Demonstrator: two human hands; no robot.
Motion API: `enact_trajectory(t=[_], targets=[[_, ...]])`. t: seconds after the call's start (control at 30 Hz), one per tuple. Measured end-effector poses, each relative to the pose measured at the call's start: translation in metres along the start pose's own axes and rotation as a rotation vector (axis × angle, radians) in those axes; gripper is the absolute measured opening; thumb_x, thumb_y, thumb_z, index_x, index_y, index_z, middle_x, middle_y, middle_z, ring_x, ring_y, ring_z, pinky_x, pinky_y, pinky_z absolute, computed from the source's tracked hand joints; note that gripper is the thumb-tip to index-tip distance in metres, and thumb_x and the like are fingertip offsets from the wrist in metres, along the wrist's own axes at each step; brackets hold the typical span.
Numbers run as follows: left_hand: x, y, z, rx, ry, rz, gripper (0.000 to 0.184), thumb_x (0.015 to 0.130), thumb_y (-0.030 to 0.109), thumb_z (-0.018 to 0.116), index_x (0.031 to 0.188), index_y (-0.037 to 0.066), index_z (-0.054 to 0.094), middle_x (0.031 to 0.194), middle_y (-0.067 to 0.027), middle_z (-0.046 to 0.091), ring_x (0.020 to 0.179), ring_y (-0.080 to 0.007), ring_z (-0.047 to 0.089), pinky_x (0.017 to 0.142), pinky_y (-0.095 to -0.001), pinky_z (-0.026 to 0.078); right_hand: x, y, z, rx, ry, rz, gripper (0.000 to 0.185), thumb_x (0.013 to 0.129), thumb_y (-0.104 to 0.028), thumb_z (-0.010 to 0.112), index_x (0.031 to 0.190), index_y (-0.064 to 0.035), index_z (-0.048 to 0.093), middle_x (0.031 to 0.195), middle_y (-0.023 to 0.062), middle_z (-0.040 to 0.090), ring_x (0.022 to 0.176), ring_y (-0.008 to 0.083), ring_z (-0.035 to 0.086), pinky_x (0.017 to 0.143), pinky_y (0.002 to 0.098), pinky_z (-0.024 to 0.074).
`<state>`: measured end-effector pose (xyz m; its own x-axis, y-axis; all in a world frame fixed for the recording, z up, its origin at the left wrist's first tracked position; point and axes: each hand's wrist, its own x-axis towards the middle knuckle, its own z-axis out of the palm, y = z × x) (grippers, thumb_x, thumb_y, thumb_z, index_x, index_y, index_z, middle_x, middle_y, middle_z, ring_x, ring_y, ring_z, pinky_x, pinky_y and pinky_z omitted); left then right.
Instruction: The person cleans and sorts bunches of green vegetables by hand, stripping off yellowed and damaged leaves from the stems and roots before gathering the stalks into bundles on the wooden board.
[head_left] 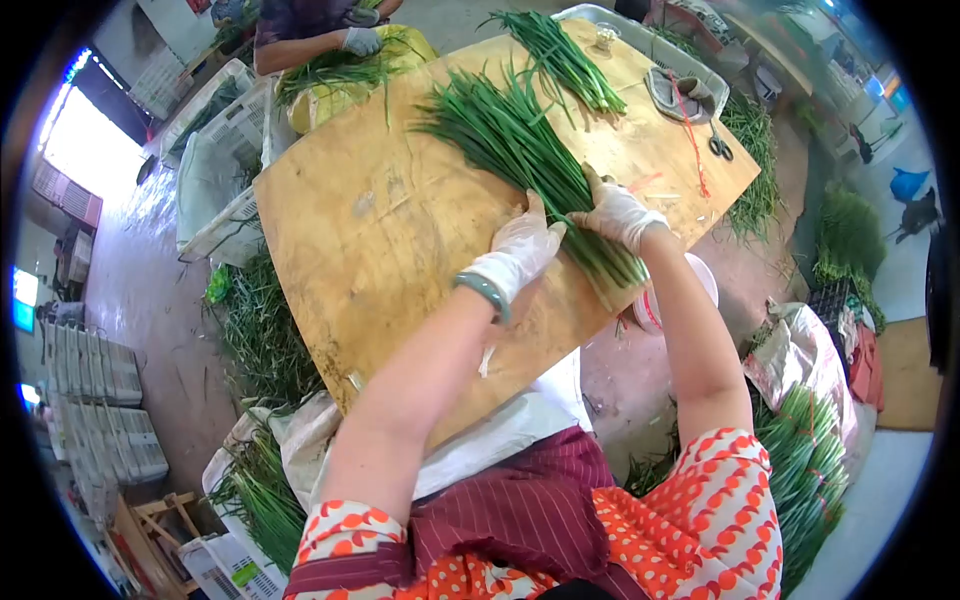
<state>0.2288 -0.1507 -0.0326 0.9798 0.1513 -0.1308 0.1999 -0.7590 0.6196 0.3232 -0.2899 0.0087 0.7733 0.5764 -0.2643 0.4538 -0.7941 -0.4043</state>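
Observation:
A big bunch of Chinese chives [515, 140] lies slantwise on a wooden board [360, 250], its green leaf tips pointing away and its pale stem ends near the front right edge. My left hand [525, 245], in a thin white glove, grips the bunch from its left side. From the right, my gloved right hand [617, 212] holds it at the same height, with its fingertips partly hidden by the leaves. Beyond them, a smaller bunch of chives [575, 65] rests on the board.
Black scissors [719, 147], red ties [698, 160] and a grey cloth item [680, 95] lie at the board's right. Across from me, a gloved co-worker's hand [362, 41] handles greens. White crates [225, 165] stand left; piled greens [265, 325] flank the board.

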Motion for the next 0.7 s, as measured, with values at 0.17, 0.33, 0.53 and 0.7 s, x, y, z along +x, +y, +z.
enact_trajectory(t=[0.17,0.33,0.53,0.7], targets=[[-0.054,-0.009,-0.041,0.176,-0.056,0.089,0.058,0.081,0.037,0.05,0.123,-0.002,0.04,0.116,-0.0217,0.052,0.11,-0.034,0.047,0.091,-0.04,0.038,-0.048,-0.019,0.021,-0.066,0.122,0.092,0.095,0.069,-0.04,0.069,0.134,0.0064,0.017,0.118,0.0335,0.043,0.113,0.0408,0.044,0.094,0.0388,0.0374],[-0.07,-0.009,-0.063,0.216,-0.168,0.083,0.049,0.083,0.038,0.051,0.118,0.005,0.05,0.109,-0.017,0.057,0.1,-0.0337,0.053,0.086,-0.0409,0.042,-0.044,-0.018,0.009,-0.08,0.07,0.091,0.113,0.061,-0.05,0.072,0.135,0.0081,0.01,0.122,0.0341,0.041,0.117,0.0373,0.042,0.097,0.0352,0.0351],[-0.156,-0.075,-0.095,0.037,0.234,0.16,0.047,0.083,0.037,0.055,0.116,0.004,0.053,0.114,-0.0178,0.055,0.105,-0.0327,0.052,0.089,-0.0383,0.042,-0.034,-0.028,-0.009,-0.129,0.122,0.107,0.118,0.057,-0.055,0.071,0.138,0.0027,0.007,0.117,0.0287,0.049,0.109,0.0368,0.05,0.091,0.0368,0.04],[-0.315,-0.194,-0.114,-0.116,0.721,-0.185,0.034,0.085,0.018,0.056,0.116,0.004,0.053,0.109,-0.0153,0.059,0.103,-0.0237,0.055,0.089,-0.0322,0.043,-0.021,-0.055,-0.005,-0.16,0.379,-0.308,0.071,0.073,-0.036,0.064,0.13,-0.0031,0.038,0.112,0.0225,0.055,0.103,0.0354,0.053,0.086,0.0379,0.0422]])
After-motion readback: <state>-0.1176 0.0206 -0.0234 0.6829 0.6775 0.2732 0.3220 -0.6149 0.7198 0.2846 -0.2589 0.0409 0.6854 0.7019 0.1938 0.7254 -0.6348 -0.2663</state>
